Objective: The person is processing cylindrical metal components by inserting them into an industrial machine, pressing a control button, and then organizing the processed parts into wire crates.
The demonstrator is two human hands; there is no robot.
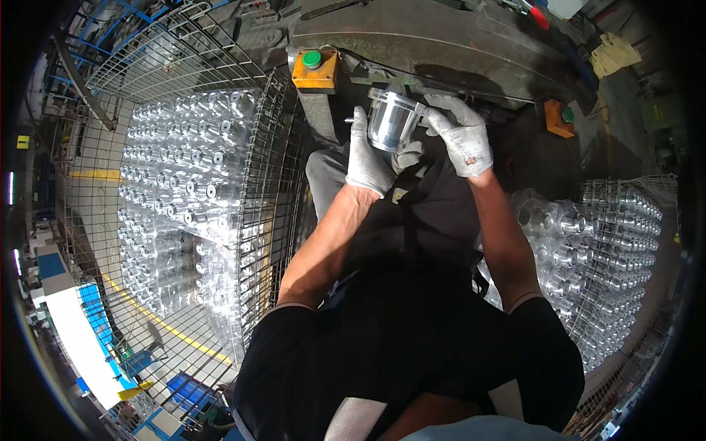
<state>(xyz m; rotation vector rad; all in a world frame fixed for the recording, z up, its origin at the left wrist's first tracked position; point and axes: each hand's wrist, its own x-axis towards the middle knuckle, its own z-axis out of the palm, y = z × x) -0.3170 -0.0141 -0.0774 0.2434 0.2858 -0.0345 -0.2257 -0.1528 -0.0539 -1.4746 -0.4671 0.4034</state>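
Note:
Between my two gloved hands is a shiny metal cylinder (pixel 392 125), tilted, with a wider flange at its upper end and a small pin jutting out on its left. My left hand (pixel 370 165) cradles it from below, thumb up along the left side and fingers curled beneath. At the right end of the flange, the thumb and fingers of my right hand (pixel 463 136) grip the edge. The white gloves look worn, and the right one has a brown patch near the wrist. Part of the cylinder's underside is hidden by my left hand.
At left stands a tall wire cage (pixel 257 169) with stacked rows of similar shiny metal parts (pixel 184 158) in clear plastic. More such parts (pixel 618 257) fill a cage at right. Ahead is a dark metal machine (pixel 434 44), flanked by yellow boxes with green buttons (pixel 312 60).

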